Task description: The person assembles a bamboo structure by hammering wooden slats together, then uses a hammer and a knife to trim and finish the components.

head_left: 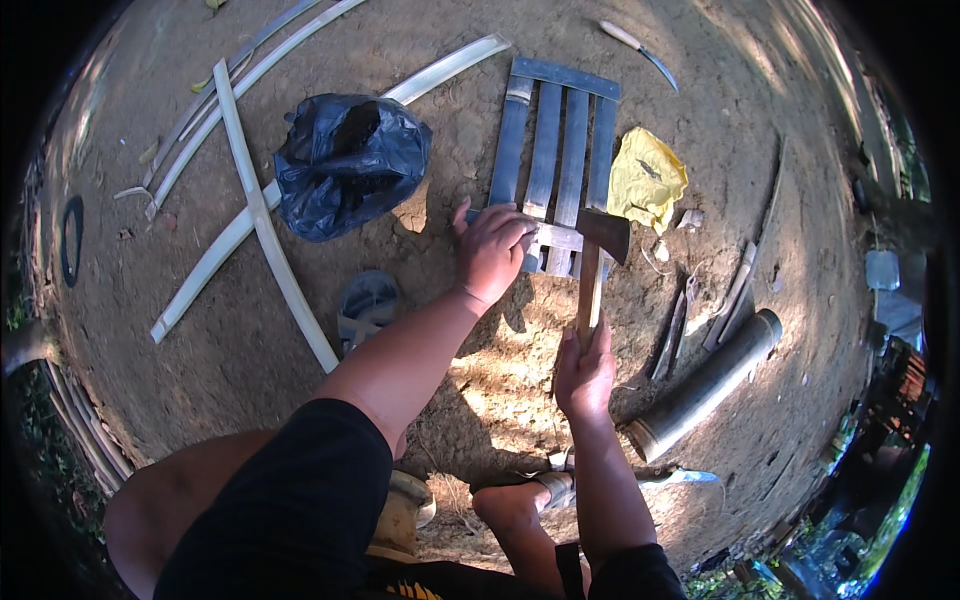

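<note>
A flat frame of dark bamboo slats (546,150) lies on the dirt in front of me. One crosspiece spans its far end, and a paler crosspiece (560,237) lies across its near end. My left hand (488,255) is closed on the left end of this near crosspiece, fingers pressed on top. In my right hand (585,374) is the wooden handle of a hatchet (591,285), gripped low. The hatchet's dark head rests over or just above the near crosspiece's right end; whether it touches, I cannot tell. It hides that corner.
Left of the frame sits a black plastic bag (350,170) among long split bamboo strips (262,215). A crumpled yellow sheet (648,180) lies to the right. Beyond is a curved knife (640,50). A bamboo tube (705,390) lies near my right forearm, a sandal (368,305) near my left.
</note>
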